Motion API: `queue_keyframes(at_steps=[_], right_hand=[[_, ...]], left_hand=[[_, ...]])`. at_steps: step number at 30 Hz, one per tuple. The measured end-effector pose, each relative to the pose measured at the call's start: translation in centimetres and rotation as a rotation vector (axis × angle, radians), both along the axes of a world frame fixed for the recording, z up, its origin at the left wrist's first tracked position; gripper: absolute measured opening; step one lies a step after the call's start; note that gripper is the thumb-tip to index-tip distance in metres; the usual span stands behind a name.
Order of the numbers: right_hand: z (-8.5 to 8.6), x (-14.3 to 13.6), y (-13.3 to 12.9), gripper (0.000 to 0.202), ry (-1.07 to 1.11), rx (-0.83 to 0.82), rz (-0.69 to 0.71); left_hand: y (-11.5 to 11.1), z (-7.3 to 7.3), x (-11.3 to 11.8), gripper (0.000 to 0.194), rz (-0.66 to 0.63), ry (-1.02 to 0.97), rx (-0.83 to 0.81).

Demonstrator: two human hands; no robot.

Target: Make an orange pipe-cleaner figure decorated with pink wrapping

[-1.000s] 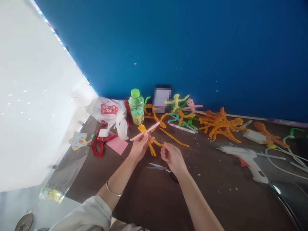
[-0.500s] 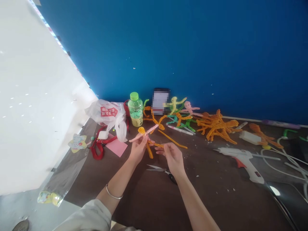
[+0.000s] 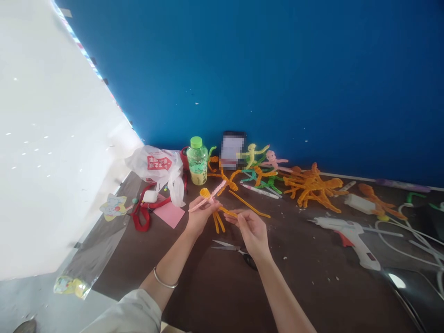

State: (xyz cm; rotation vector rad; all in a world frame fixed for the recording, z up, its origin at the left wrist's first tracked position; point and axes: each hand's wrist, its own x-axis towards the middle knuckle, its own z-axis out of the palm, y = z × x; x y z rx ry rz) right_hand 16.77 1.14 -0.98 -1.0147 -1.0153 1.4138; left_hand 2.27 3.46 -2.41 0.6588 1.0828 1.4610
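Observation:
My left hand (image 3: pixel 199 216) is closed around the middle of a pipe-cleaner figure (image 3: pixel 205 193), which has an orange coiled head, pink arms and orange strands hanging below. In my right hand (image 3: pixel 252 230), thumb and fingers pinch the end of an orange pipe cleaner (image 3: pixel 225 211) that stretches across from the figure. Scissors (image 3: pixel 231 246) lie partly spread on the table just below the hands. Behind them rests a loose orange pipe cleaner (image 3: pixel 249 205). My left fingers hide part of the figure's body.
A green-capped bottle (image 3: pixel 197 162), a plastic bag (image 3: pixel 154 162) and a phone (image 3: pixel 233 150) stand along the blue wall. Finished figures (image 3: pixel 272 161) and an orange pile (image 3: pixel 314 187) sit at the back right. A glue gun (image 3: pixel 350 238) with cables lies at right, pink paper (image 3: pixel 169 215) at left.
The figure has turned slightly in my left hand, its head now lower and its pink arms tilted more steeply. My right hand has shifted slightly right and down, still pinching the orange strand.

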Motion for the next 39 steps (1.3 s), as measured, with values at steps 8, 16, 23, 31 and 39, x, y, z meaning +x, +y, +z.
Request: queue_keyframes(at_steps=[8,16,23,31,39], right_hand=[[-1.1,2.3,2.4,0.03,-0.57,0.14,-0.187],[-3.8,3.0,5.6,0.019,-1.25,0.548,-0.218],[-4.2,3.5,4.9,0.019,-1.381,0.513,-0.183],[-3.5,3.9,4.2,0.019,-1.266,0.499,-0.282],[-1.8,1.8,2.0,0.016,-1.136,0.868,-0.28]], left_hand=[[0.1,0.7,-0.6,0.017,-0.086,-0.265,-0.03],[0.3,0.3,-0.7,0.02,0.008,-0.313,-0.042],[0.1,0.3,-0.6,0.02,0.005,-0.276,-0.025],[-0.1,0.3,-0.3,0.021,0.054,-0.22,-0.007],[-0.6,0.2,0.4,0.022,0.042,-0.12,0.011]])
